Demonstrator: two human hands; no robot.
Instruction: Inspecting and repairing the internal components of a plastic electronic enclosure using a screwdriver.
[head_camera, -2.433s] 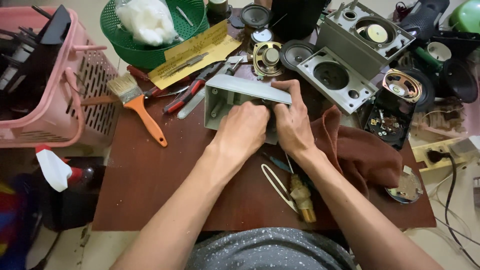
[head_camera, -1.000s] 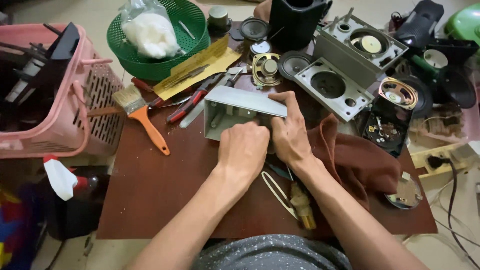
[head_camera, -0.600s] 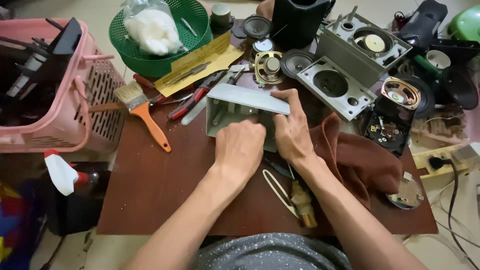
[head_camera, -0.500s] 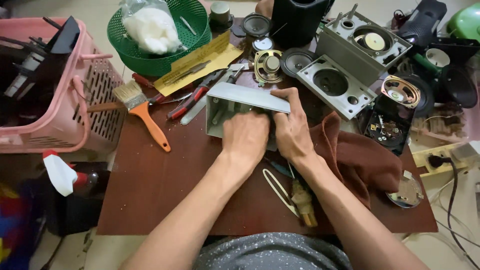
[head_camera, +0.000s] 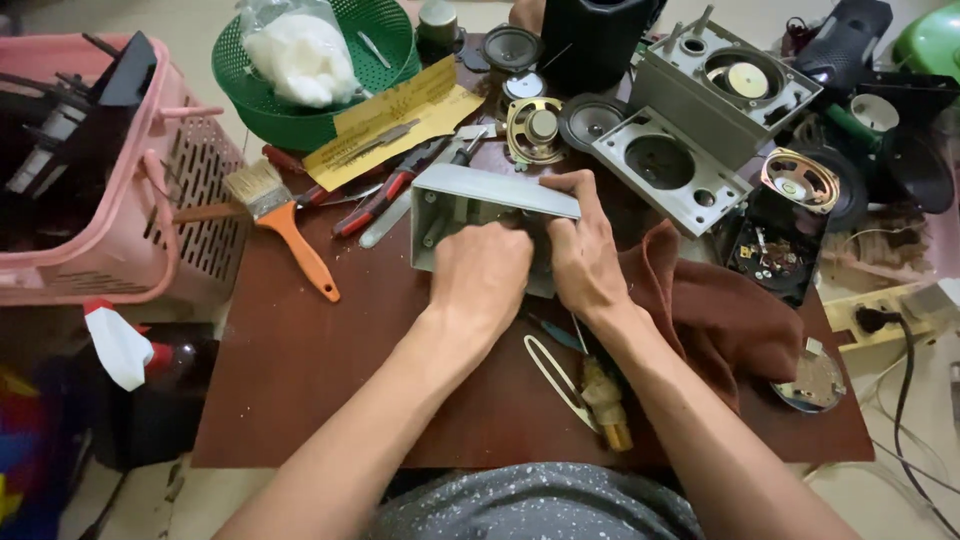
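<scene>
Gripping the grey casing (head_camera: 470, 195) mid-table, your right hand (head_camera: 585, 255) had its fingers hooked over the top edge and thumb on the near side. Your left hand (head_camera: 480, 280) was curled up against the open front, but whether it pinched anything in there, can't tell. Brown cloth (head_camera: 720, 310) sat just right of your wrist, paintbrush (head_camera: 285, 215) and pliers (head_camera: 385, 190) off to the left on the table (head_camera: 300, 370).

Dark brown worktable (head_camera: 300, 380) on pale tiled floor (head_camera: 880, 500) (soft even light), cluttered surroundings
</scene>
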